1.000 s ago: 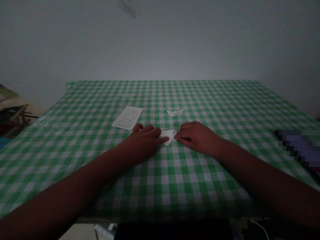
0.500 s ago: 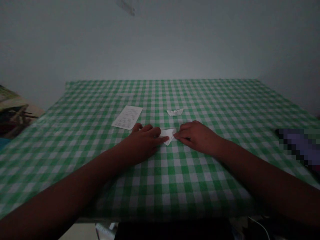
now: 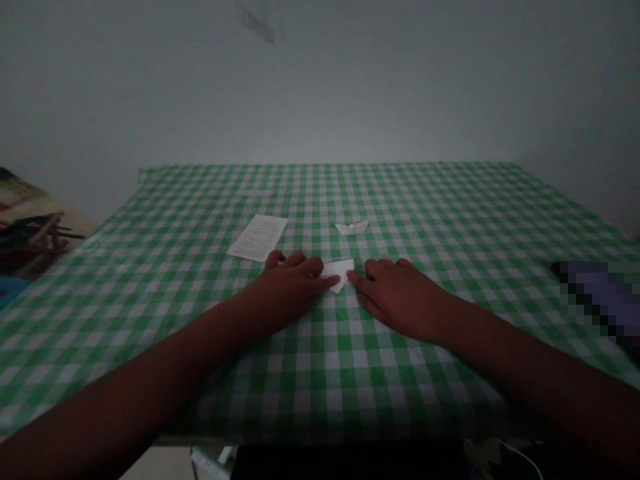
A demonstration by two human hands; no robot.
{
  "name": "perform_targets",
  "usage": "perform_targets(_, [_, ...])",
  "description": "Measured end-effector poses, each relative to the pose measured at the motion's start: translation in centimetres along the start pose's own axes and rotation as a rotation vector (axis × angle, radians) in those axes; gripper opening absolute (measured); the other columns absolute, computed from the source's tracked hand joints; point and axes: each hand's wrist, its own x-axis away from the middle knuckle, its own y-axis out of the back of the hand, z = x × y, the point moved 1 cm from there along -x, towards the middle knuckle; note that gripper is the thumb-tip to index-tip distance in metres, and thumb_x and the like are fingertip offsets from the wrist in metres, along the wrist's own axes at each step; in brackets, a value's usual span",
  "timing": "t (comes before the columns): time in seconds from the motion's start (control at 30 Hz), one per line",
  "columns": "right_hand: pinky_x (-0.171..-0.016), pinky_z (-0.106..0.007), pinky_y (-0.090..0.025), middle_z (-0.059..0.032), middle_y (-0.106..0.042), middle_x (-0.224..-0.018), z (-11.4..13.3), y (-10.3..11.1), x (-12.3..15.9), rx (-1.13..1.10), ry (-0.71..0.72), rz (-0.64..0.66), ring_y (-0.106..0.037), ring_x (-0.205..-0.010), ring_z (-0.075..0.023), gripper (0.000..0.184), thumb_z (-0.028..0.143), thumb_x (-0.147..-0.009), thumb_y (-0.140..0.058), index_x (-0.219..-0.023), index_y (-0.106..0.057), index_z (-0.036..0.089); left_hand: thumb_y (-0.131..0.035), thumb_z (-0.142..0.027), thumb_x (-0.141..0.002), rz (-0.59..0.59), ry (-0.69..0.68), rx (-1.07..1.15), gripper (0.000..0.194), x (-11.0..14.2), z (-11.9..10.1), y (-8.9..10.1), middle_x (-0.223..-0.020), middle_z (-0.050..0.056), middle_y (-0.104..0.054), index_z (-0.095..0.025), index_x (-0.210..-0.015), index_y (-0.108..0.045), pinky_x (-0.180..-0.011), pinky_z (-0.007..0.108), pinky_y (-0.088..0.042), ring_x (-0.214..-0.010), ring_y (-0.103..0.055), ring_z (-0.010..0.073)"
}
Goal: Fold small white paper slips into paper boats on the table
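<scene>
A small piece of folded paper lies flat on the checked cloth in front of me, narrowing to a point toward my body. My left hand holds its left end, thumb pressed on top and fingers bent over the far side; that end is hidden. From the right, one outstretched fingertip of my right hand touches the paper's right edge. The other fingers of that hand are bent, the thumb apart below, with no grip on the paper. Beyond the hands sits a small folded paper boat.
A printed sheet lies to the left, past my left hand. A green and white checked tablecloth covers the table. At the right edge is a dark, partly blurred-out object. A bare wall stands behind the table.
My right hand has loosened its pinch on the paper's right corner and shifted slightly toward me, one fingertip now on the edge. My left hand keeps its hold. The view has tilted slightly.
</scene>
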Motion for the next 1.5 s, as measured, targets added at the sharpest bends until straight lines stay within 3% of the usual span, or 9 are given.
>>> perform_targets(0.23, [-0.073, -0.035, -0.04, -0.0105, -0.063, -0.107, -0.7, -0.5, -0.5, -0.069, -0.019, -0.033, -0.06, -0.088, -0.0222, 0.046, 0.035, -0.101, -0.042, -0.144, -0.049, 0.022, -0.051, -0.018, -0.095, -0.01, 0.017, -0.008, 0.046, 0.0, -0.2, -0.1, -0.115, 0.007, -0.061, -0.035, -0.138, -0.052, -0.082, 0.044, -0.033, -0.1, -0.051, 0.0267])
perform_targets(0.47, [-0.07, -0.033, -0.037, -0.0075, -0.063, -0.096, -1.8, -0.7, -0.7, -0.088, 0.026, -0.024, -0.058, -0.083, -0.0205, 0.045, 0.033, -0.101, -0.04, -0.144, -0.05, 0.024, -0.054, -0.012, -0.091, -0.033, 0.01, 0.165, 0.045, -0.5, 2.5, -0.7, -0.12, 0.004, -0.063, -0.036, -0.129, -0.061, -0.089, 0.043, -0.03, -0.109, -0.055, 0.0252])
perform_targets(0.6, [-0.071, -0.035, -0.037, -0.0103, -0.064, -0.103, -1.1, -0.7, -0.6, -0.034, 0.027, -0.032, -0.059, -0.086, -0.0226, 0.046, 0.031, -0.101, -0.038, -0.145, -0.049, 0.019, -0.052, -0.016, -0.093, -0.081, 0.081, 0.291, 0.027, -0.9, 3.2, -0.8, -0.118, 0.004, -0.064, -0.027, -0.112, -0.069, -0.092, 0.044, -0.03, -0.111, -0.057, 0.0252])
perform_targets(0.77, [-0.074, -0.037, -0.04, -0.0119, -0.064, -0.107, -0.5, -0.6, -0.6, -0.021, 0.021, -0.033, -0.058, -0.09, -0.024, 0.046, 0.029, -0.1, -0.04, -0.144, -0.049, 0.017, -0.055, -0.021, -0.09, -0.148, 0.232, 0.331, 0.013, -1.3, 2.7, -0.8, -0.111, 0.006, -0.065, -0.02, -0.1, -0.064, -0.09, 0.043, -0.034, -0.108, -0.056, 0.0251])
perform_targets(0.87, [-0.075, -0.039, -0.041, -0.0125, -0.062, -0.11, -0.3, -0.5, -0.6, -0.016, 0.001, -0.04, -0.058, -0.092, -0.0253, 0.046, 0.028, -0.1, -0.041, -0.143, -0.05, 0.017, -0.053, -0.023, -0.092, -0.13, 0.259, 0.299, 0.013, -1.4, 2.6, -1.0, -0.108, 0.007, -0.065, -0.019, -0.098, -0.064, -0.089, 0.043, -0.035, -0.105, -0.057, 0.025])
perform_targets(1.1, [-0.079, -0.042, -0.044, -0.0146, -0.06, -0.114, 0.8, -0.4, -0.6, 0.008, -0.007, -0.128, -0.051, -0.101, -0.0289, 0.038, 0.019, -0.098, -0.041, -0.132, -0.057, 0.012, -0.044, -0.015, -0.096, -0.008, 0.241, 0.092, 0.028, -0.4, 0.5, 0.0, -0.112, 0.011, -0.065, -0.019, -0.109, -0.068, -0.085, 0.046, -0.039, -0.102, -0.056, 0.0274])
perform_targets(1.23, [-0.081, -0.043, -0.045, -0.0161, -0.059, -0.12, 1.3, -0.8, -0.6, 0.021, 0.035, -0.18, -0.05, -0.102, -0.0283, 0.034, 0.013, -0.097, -0.041, -0.125, -0.06, 0.008, -0.046, -0.016, -0.095, -0.023, 0.232, -0.083, 0.031, 0.4, -1.4, 0.4, -0.115, 0.015, -0.063, -0.014, -0.12, -0.064, -0.084, 0.049, -0.043, -0.103, -0.055, 0.0311])
perform_targets(1.5, [-0.085, -0.043, -0.047, -0.0157, -0.06, -0.116, 1.5, -0.9, -0.6, -0.011, 0.032, -0.2, -0.05, -0.103, -0.0284, 0.033, 0.013, -0.098, -0.04, -0.122, -0.061, 0.005, -0.046, -0.01, -0.091, -0.038, 0.168, -0.038, 0.034, 0.0, -1.6, -1.0, -0.12, 0.018, -0.058, -0.007, -0.122, -0.06, -0.089, 0.047, -0.047, -0.105, -0.052, 0.0303])
